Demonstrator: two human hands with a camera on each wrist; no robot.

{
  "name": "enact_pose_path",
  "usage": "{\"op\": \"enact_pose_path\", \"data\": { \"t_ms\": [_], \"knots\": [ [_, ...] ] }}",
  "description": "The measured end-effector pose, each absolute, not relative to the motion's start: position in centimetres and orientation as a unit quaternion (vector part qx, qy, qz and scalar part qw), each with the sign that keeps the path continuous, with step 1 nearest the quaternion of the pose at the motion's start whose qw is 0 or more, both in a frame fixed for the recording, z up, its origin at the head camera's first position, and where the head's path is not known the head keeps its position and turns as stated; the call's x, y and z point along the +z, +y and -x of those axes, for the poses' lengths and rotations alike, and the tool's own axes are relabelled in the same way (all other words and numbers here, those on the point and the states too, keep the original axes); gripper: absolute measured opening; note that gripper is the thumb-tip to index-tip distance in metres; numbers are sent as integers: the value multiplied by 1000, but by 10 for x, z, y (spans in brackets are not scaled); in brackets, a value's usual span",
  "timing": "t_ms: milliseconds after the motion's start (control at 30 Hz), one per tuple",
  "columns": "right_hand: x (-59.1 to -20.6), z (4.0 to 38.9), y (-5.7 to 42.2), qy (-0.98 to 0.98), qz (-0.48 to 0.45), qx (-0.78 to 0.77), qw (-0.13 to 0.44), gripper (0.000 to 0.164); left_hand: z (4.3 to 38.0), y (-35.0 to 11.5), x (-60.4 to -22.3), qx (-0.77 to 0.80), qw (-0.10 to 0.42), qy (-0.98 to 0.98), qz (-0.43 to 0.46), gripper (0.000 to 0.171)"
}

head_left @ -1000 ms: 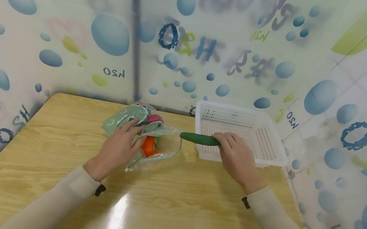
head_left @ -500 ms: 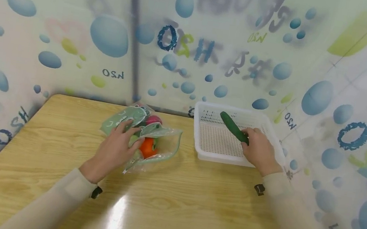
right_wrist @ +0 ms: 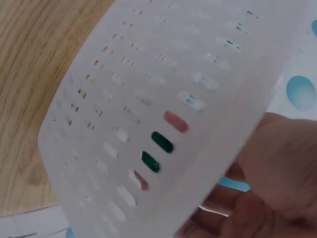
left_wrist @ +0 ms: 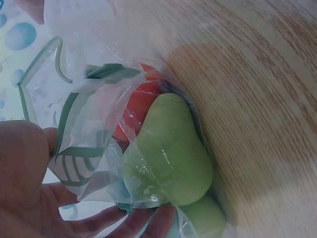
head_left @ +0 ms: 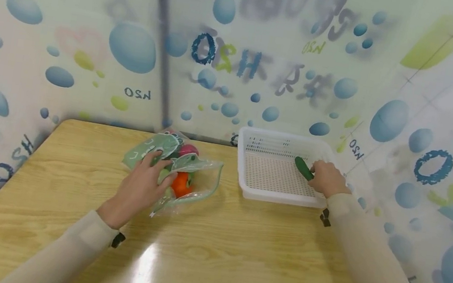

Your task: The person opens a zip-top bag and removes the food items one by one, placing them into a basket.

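My right hand [head_left: 329, 179] grips a green cucumber [head_left: 304, 168] by its near end, low inside the white plastic basket [head_left: 248, 192]. Through the basket's slots in the right wrist view, bits of the cucumber [right_wrist: 162, 142] and fingers show. My left hand [head_left: 138, 192] rests on a clear, green-printed zip bag [head_left: 151, 150] with its fingers spread. An orange-red vegetable with a green stem [head_left: 181, 185] and a pinkish-red round item [head_left: 188, 150] lie in the bag. The left wrist view shows a green pear [left_wrist: 168, 153] under the plastic, with the fingertips at its lower end.
The bag and basket stand apart at the back of a wooden table [head_left: 210, 255]. Behind them rises a wall [head_left: 234, 89] with blue and green dots, and another wall [head_left: 418, 197] runs close along the right of the basket.
My right hand has carried the cucumber rightward from between bag and basket, then lowered it into the basket's right part. The left hand has stayed on the bag.
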State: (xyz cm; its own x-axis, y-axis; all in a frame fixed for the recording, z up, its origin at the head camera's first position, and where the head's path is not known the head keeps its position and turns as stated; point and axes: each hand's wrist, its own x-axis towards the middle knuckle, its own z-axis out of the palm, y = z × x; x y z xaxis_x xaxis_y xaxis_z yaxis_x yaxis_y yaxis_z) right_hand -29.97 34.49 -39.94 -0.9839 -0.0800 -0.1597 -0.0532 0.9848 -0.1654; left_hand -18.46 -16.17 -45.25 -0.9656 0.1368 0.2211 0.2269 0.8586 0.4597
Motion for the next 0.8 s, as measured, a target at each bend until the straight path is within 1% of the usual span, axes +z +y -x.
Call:
{"op": "enact_pose_path", "data": {
  "t_ms": [100,133,233,333,367,500,633,800],
  "knots": [
    [-401,306,349,991,22,-80,104,46,185,-161,-453,-244,92,-961,95,53],
    [-412,314,360,990,27,-87,105,44,185,-161,-454,-242,92,-961,96,53],
    [-413,316,362,988,19,-89,121,40,186,-160,-454,-239,88,-962,94,54],
    [-414,315,361,987,17,-95,126,43,186,-160,-455,-238,85,-963,92,55],
    [-404,308,352,988,11,-88,130,45,186,-160,-455,-237,85,-963,92,55],
    [-405,304,348,989,12,-88,119,51,185,-159,-455,-234,87,-964,95,53],
    [-406,301,340,991,13,-87,98,48,185,-160,-455,-228,87,-965,94,52],
    [-404,294,320,993,30,-103,50,43,184,-160,-454,-221,86,-967,91,51]
  ]
}}
